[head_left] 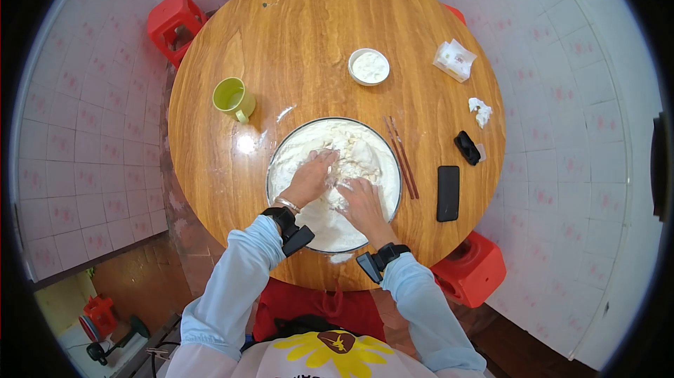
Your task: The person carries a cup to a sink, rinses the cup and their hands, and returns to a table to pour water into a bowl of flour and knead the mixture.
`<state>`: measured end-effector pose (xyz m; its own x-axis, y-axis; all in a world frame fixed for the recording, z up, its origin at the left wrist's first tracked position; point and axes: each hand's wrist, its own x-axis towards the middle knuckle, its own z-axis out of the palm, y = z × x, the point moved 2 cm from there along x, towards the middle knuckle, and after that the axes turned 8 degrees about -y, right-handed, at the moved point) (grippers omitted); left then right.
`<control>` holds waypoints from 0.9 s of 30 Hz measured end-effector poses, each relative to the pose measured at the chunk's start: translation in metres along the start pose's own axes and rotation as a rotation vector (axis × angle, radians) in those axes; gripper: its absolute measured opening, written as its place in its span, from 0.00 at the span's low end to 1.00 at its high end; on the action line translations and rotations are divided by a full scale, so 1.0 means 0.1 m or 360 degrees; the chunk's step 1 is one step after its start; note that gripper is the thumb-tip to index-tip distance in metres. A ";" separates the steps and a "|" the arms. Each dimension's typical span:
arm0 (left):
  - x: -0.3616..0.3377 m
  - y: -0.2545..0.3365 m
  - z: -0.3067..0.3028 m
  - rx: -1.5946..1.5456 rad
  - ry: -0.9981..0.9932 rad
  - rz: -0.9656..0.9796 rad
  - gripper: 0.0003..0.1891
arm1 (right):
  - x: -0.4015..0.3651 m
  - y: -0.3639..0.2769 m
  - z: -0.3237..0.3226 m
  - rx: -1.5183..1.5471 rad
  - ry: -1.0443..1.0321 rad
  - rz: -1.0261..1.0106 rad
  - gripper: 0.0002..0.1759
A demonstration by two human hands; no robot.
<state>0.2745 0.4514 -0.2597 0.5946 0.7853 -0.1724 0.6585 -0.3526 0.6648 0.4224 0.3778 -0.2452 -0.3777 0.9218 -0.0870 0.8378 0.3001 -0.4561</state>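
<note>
A wide round basin with a dark rim (399, 202) holds white flour (298, 142) and clumpy, partly mixed dough (359, 157). Both of my hands are inside it, close together near the middle. My left hand (314, 176) has its fingers curled into the dough, flour on the fingertips. Just right of it, my right hand (361, 202) presses bent fingers into the same mass, and its fingertips are partly buried. Two brown chopsticks (403, 160) lie side by side against the basin's right side.
On the round wooden table (302, 34) stand a green mug (234, 99), a white bowl of flour (370, 67) and a tissue pack (455, 60). Crumpled tissue (480, 112), a small black object (466, 147) and a phone (448, 194) lie rightward. Red stools (474, 269) surround the table.
</note>
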 end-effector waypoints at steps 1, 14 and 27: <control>0.00 0.02 -0.01 0.0030 0.0001 -0.0015 0.30 | -0.01 0.01 0.01 -0.0004 -0.0002 -0.0006 0.25; -0.49 0.02 0.04 0.0077 0.0062 -0.0107 0.28 | 0.08 0.13 -0.05 0.0284 -0.0092 -0.0061 0.29; -1.16 -0.22 0.16 -0.0193 0.0597 -0.0381 0.26 | -0.23 0.70 0.00 0.0349 0.0237 0.0492 0.18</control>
<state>0.1978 0.3599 -0.2658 0.2096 0.9752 -0.0710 0.6849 -0.0946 0.7225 0.4900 0.3774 -0.2749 -0.0468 0.9907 -0.1278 0.7929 -0.0410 -0.6080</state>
